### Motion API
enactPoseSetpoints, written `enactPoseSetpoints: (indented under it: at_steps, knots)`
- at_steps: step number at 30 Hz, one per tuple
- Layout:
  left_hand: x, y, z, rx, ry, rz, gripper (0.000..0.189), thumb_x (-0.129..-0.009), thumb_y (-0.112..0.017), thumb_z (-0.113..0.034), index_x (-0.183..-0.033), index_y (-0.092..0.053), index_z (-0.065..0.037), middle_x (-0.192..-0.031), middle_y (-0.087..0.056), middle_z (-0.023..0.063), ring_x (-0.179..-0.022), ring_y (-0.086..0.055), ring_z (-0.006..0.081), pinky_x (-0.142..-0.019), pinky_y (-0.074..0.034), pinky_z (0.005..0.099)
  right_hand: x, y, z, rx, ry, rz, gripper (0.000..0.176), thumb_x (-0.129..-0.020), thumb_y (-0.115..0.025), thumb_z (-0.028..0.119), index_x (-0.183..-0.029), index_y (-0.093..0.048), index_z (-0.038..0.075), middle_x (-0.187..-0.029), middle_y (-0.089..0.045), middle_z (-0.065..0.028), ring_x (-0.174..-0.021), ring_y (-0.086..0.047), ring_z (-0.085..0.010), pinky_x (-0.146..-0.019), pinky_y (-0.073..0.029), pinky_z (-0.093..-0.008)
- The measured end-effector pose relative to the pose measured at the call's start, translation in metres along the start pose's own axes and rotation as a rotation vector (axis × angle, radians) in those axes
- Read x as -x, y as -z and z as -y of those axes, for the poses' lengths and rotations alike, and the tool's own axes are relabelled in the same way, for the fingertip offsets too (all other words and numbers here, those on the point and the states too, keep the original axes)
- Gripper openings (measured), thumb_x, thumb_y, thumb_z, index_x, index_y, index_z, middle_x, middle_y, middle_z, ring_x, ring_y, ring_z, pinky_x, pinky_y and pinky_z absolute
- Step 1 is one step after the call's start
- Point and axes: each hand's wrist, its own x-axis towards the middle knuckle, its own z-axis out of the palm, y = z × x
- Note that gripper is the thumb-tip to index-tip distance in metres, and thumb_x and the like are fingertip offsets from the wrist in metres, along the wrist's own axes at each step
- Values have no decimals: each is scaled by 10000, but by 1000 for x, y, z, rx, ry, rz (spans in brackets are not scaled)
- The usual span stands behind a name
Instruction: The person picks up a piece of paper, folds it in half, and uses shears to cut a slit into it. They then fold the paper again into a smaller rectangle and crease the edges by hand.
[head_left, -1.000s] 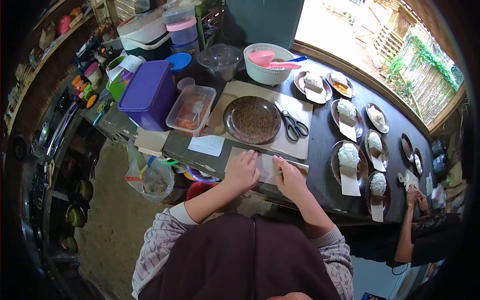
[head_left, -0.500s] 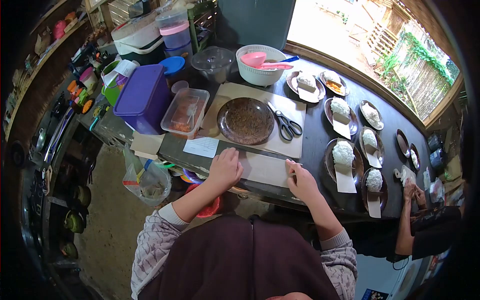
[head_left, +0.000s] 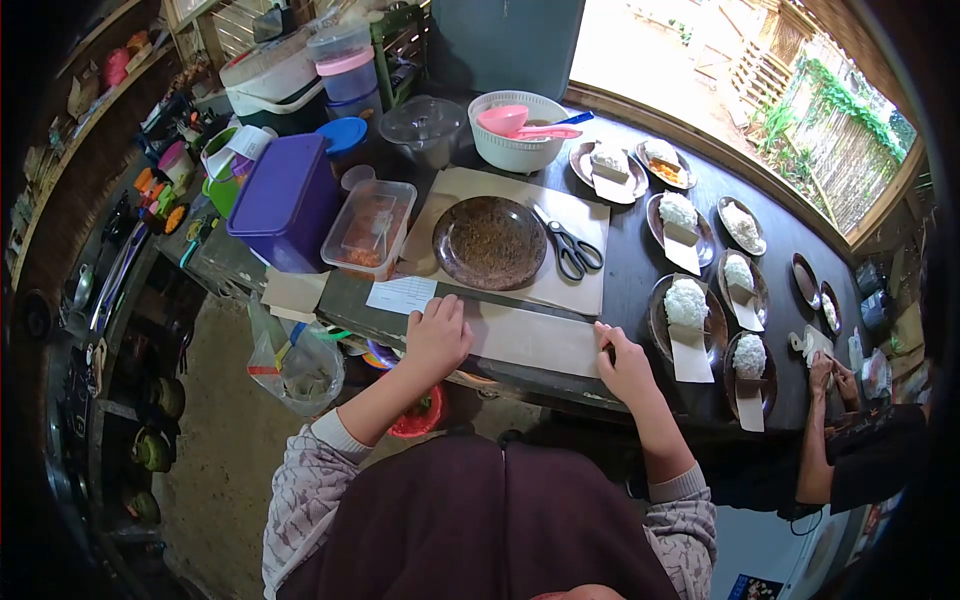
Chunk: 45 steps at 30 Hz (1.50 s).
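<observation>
A strip of brown paper (head_left: 535, 338) lies along the table's front edge. My left hand (head_left: 438, 335) rests on its left end, fingers spread and flat. At the right end, my right hand (head_left: 622, 358) pinches the paper between thumb and fingers. Just behind the strip, an empty brown plate (head_left: 490, 242) sits on a larger brown sheet (head_left: 580, 297), with black-handled scissors (head_left: 572, 250) to its right. A printed white paper (head_left: 402, 294) lies behind my left hand, near a clear container of orange food (head_left: 369, 228).
Plates with white rice (head_left: 686, 304) and folded paper pieces fill the table's right side. A co-worker's hands (head_left: 832, 375) are at the far right. A purple box (head_left: 282, 200) stands left; a white basket (head_left: 517, 150) with a pink ladle stands at the back.
My right hand has moved right along the strip, and my left hand has shifted slightly left. More of the strip shows between them.
</observation>
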Motion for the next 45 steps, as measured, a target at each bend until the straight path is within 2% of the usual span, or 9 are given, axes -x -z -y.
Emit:
enactPoseSetpoints:
  at_steps: [3, 19, 22, 25, 28, 31, 33, 37, 45]
  knots:
    - [-2, 8, 0, -9, 54, 131, 421, -743, -547, -285, -1068, -548, -19, -1113, -507, 54, -1009, -477, 219, -766, -402, 418, 0, 5, 6, 4, -45, 27, 137, -735, -504, 21, -860, -449, 12, -952, -601, -186, -834, -567, -380, -714, -462, -406]
    - [-2, 8, 5, 9, 48, 72, 408, -745, -568, -306, -1040, -539, -26, -1085, -493, 54, -994, -468, 226, -749, -408, 432, -1, 2, 9, 105, 11, -22, 204, -712, -538, 31, -894, -448, 10, -880, -587, -200, -763, -563, -377, -664, -443, -434]
    - [-6, 9, 5, 66, 61, 150, 414, -749, -572, -273, -1070, -512, -17, -1112, -476, 90, -1017, -463, 256, -766, -424, 442, -3, 4, 8, 40, -59, -31, 162, -737, -539, 39, -876, -463, 2, -882, -586, -211, -778, -567, -375, -665, -447, -424]
    - [-7, -2, 7, 222, 117, 247, 468, -766, -570, -245, -1152, -476, 2, -1178, -434, 170, -1057, -442, 337, -872, -397, 456, -5, 2, 0, -38, -194, -40, 121, -760, -536, 35, -865, -495, -10, -879, -586, -209, -794, -580, -362, -664, -456, -406]
    - [-5, -8, 7, 201, 77, 145, 455, -751, -570, -202, -1147, -445, -16, -1189, -411, 185, -1058, -437, 348, -831, -440, 459, -11, 0, 4, -60, -155, -129, 96, -765, -536, 21, -854, -534, -14, -858, -588, -195, -760, -589, -348, -649, -465, -379]
    - [-10, -4, 6, 241, 113, 180, 487, -751, -570, -189, -1182, -417, -21, -1204, -400, 197, -1068, -430, 368, -848, -433, 472, -22, -11, 11, -13, 56, -158, 117, -761, -544, 15, -876, -557, -4, -837, -591, -182, -722, -586, -336, -646, -472, -360]
    - [-12, 0, 4, 302, 174, 222, 526, -758, -580, -182, -1220, -410, 4, -1223, -396, 229, -1083, -424, 404, -915, -384, 443, -33, -27, 14, -70, 185, -20, 143, -753, -559, 38, -894, -585, 30, -876, -590, -143, -779, -578, -306, -695, -465, -363]
    - [-11, 4, 2, 312, 194, 230, 515, -762, -581, -180, -1217, -415, -4, -1242, -389, 221, -1097, -426, 396, -919, -381, 444, -51, -50, 24, 149, 173, 123, 224, -735, -572, 113, -954, -617, 98, -985, -563, -78, -984, -527, -246, -799, -415, -411]
    - [-8, 14, -14, 106, 199, 285, 493, -792, -566, -249, -1233, -426, -78, -1271, -402, 116, -1159, -416, 260, -898, -322, 559, -65, -54, 42, 267, 31, 274, 268, -718, -592, 178, -974, -620, 103, -1011, -550, -88, -1032, -499, -261, -828, -388, -444]
